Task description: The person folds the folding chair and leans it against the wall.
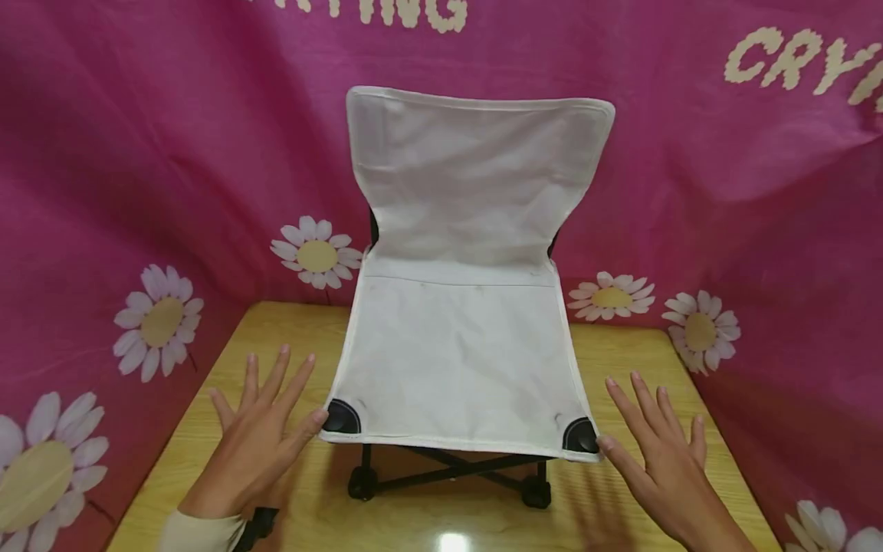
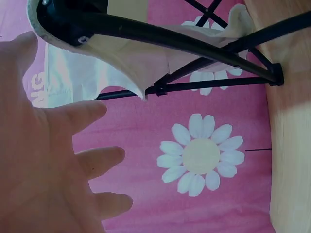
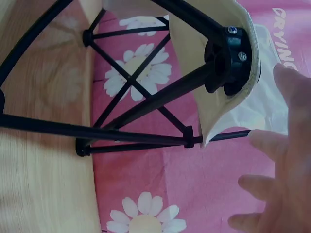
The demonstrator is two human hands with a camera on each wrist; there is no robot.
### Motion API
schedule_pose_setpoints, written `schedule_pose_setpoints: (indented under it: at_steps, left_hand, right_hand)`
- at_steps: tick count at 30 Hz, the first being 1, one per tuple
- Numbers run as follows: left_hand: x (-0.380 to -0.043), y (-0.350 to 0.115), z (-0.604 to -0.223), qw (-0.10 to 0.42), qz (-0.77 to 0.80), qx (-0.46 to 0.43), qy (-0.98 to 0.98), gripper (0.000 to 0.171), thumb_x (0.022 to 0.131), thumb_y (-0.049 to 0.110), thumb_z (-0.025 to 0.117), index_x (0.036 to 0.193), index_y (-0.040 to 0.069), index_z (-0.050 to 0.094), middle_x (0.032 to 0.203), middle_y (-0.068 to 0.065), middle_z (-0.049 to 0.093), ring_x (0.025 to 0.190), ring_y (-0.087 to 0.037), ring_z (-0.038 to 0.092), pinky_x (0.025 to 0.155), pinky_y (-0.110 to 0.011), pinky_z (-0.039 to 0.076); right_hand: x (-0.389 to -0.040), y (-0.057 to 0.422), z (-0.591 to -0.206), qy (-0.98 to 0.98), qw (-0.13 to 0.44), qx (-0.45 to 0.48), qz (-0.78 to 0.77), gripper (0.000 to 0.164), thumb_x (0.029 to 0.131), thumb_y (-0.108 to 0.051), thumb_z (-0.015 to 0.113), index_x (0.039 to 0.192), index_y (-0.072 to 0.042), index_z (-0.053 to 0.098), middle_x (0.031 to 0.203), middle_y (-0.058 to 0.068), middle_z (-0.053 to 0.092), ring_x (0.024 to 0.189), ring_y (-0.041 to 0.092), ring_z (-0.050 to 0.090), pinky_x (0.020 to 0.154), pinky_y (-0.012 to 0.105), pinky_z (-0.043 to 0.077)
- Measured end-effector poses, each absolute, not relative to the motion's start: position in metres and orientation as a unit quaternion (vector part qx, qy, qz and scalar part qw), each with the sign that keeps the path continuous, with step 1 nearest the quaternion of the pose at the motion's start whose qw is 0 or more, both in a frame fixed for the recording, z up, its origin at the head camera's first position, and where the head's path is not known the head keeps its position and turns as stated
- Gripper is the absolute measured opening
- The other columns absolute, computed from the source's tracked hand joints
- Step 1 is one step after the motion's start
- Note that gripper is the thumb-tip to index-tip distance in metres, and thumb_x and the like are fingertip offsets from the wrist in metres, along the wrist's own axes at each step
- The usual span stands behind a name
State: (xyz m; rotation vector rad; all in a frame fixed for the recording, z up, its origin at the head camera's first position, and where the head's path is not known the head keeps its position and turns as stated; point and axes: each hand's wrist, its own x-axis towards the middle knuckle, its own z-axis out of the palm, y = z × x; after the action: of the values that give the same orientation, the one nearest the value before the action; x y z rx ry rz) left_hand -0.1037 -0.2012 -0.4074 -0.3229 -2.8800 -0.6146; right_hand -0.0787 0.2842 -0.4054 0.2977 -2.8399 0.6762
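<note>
A white folding chair (image 1: pixel 462 360) with a black tube frame (image 3: pixel 160 102) stands unfolded, its backrest (image 1: pixel 476 169) upright toward the far wall. Black patches cover the front seat corners. My left hand (image 1: pixel 255 437) is spread beside the left front corner (image 1: pixel 342 418), the thumb tip right at its edge. On the other side my right hand (image 1: pixel 662 468) is spread too, its thumb at the right front corner (image 1: pixel 581 435). Neither hand has its fingers curled round anything. From below, the wrist views show crossed black legs and a screwed plastic joint (image 3: pixel 231 60) under the seat.
The chair's feet (image 1: pixel 362 483) rest on a light wooden table (image 1: pixel 621 368). Pink cloth (image 1: pixel 228 115) with daisies and pale lettering hangs behind and on both sides. Near my left sleeve (image 1: pixel 200 533) lies a small black thing (image 1: pixel 260 525).
</note>
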Motion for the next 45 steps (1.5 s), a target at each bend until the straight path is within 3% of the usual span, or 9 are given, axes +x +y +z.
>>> schedule_pose_setpoints:
  at_steps: [10, 18, 22, 25, 29, 36, 45]
  left_hand:
    - [-0.095, -0.194, -0.41, 0.102, -0.242, -0.141, -0.955, 0.071, 0.095, 0.048, 0.054, 0.155, 0.033, 0.018, 0.161, -0.003, 0.01, 0.145, -0.041, -0.007, 0.094, -0.072, -0.022]
    - [-0.09, -0.188, -0.41, 0.117, -0.254, -0.174, -0.944, 0.072, 0.091, 0.048, 0.06, 0.153, 0.032, 0.028, 0.159, 0.0, 0.022, 0.146, -0.037, 0.006, 0.101, -0.072, -0.014]
    - [-0.087, -0.187, -0.413, 0.113, -0.252, -0.185, -0.943, 0.072, 0.09, 0.05, 0.061, 0.152, 0.032, 0.029, 0.159, 0.002, 0.022, 0.146, -0.036, 0.011, 0.104, -0.071, -0.009]
    - [-0.084, -0.188, -0.415, 0.117, -0.257, -0.193, -0.94, 0.072, 0.089, 0.052, 0.062, 0.151, 0.034, 0.031, 0.158, 0.005, 0.022, 0.145, -0.035, 0.015, 0.105, -0.071, -0.004]
    - [-0.083, -0.189, -0.417, 0.129, -0.276, -0.212, -0.928, 0.072, 0.086, 0.052, 0.065, 0.149, 0.034, 0.036, 0.157, 0.006, 0.026, 0.144, -0.029, 0.022, 0.108, -0.068, 0.003]
    - [-0.087, -0.189, -0.419, 0.146, -0.291, -0.24, -0.914, 0.07, 0.083, 0.047, 0.072, 0.146, 0.03, 0.044, 0.153, 0.003, 0.035, 0.141, -0.026, 0.032, 0.109, -0.065, 0.014]
    - [-0.089, -0.187, -0.421, 0.161, -0.321, -0.266, -0.894, 0.061, 0.083, 0.043, 0.073, 0.139, 0.026, 0.054, 0.148, 0.002, 0.044, 0.135, -0.019, 0.04, 0.109, -0.057, 0.025]
  right_hand:
    - [-0.074, 0.272, -0.402, -0.953, 0.097, 0.149, 0.246, 0.072, 0.094, -0.034, 0.062, 0.154, -0.033, 0.022, 0.16, 0.003, 0.018, 0.145, 0.037, 0.013, 0.104, 0.067, -0.015]
    - [-0.073, 0.265, -0.4, -0.938, 0.103, 0.184, 0.275, 0.074, 0.087, -0.029, 0.072, 0.151, -0.028, 0.034, 0.158, -0.003, 0.026, 0.142, 0.003, 0.021, 0.111, 0.063, 0.004]
    - [-0.072, 0.263, -0.404, -0.936, 0.119, 0.182, 0.276, 0.076, 0.083, -0.029, 0.077, 0.149, -0.029, 0.038, 0.154, -0.003, 0.034, 0.135, -0.009, 0.026, 0.114, 0.053, 0.016]
    - [-0.072, 0.26, -0.409, -0.931, 0.141, 0.199, 0.272, 0.077, 0.079, -0.027, 0.081, 0.146, -0.027, 0.043, 0.151, -0.003, 0.04, 0.134, -0.003, 0.033, 0.115, 0.032, 0.02]
    - [-0.072, 0.257, -0.416, -0.924, 0.173, 0.218, 0.264, 0.078, 0.074, -0.022, 0.084, 0.143, -0.023, 0.048, 0.146, -0.001, 0.046, 0.132, 0.003, 0.04, 0.104, 0.007, 0.02]
    - [-0.071, 0.256, -0.418, -0.919, 0.185, 0.217, 0.273, 0.08, 0.069, -0.009, 0.085, 0.141, -0.019, 0.051, 0.143, 0.002, 0.05, 0.129, 0.0, 0.042, 0.098, 0.004, 0.028]
    - [-0.068, 0.253, -0.417, -0.917, 0.213, 0.217, 0.259, 0.075, 0.066, -0.003, 0.085, 0.134, -0.022, 0.06, 0.139, -0.001, 0.055, 0.126, -0.005, 0.043, 0.092, 0.002, 0.031]
